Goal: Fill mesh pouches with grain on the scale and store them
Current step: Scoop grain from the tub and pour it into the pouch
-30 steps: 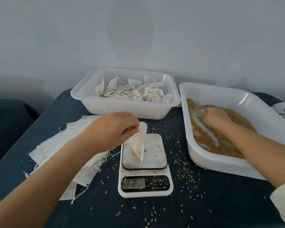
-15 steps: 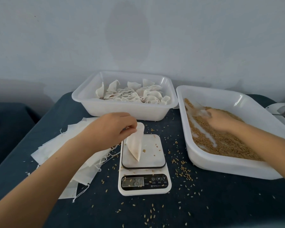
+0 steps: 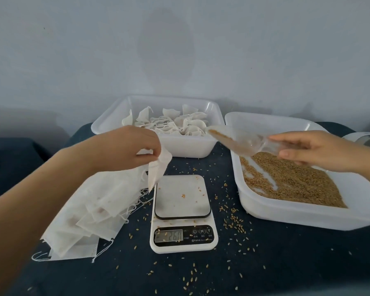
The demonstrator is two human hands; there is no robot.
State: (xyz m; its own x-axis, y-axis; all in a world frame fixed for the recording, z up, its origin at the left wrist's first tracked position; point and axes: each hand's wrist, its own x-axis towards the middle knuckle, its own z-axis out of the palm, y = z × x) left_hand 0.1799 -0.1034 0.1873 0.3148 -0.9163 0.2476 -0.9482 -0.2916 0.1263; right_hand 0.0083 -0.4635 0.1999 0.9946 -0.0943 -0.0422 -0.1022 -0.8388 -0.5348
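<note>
Left hand (image 3: 137, 146) pinches top of white mesh pouch (image 3: 157, 169), hanging off left edge of white digital kitchen scale (image 3: 183, 212), display reading 260. Right hand (image 3: 316, 149) grips clear plastic scoop (image 3: 235, 138) holding some brown grain, raised over white rectangular tray of grain (image 3: 297, 210). Flat empty pouches (image 3: 90, 212) piled left; far white tub of filled pouches (image 3: 107, 127).

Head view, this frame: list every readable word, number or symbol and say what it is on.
"260" or "26.0": digits on the display of the scale; no decimal point can be made out.
Power symbol, "M", "T": the three round buttons right of the display.
Small print under the buttons and beside the display: too blurred to read.
Tubs, pouches, scoop: no text visible.
</note>
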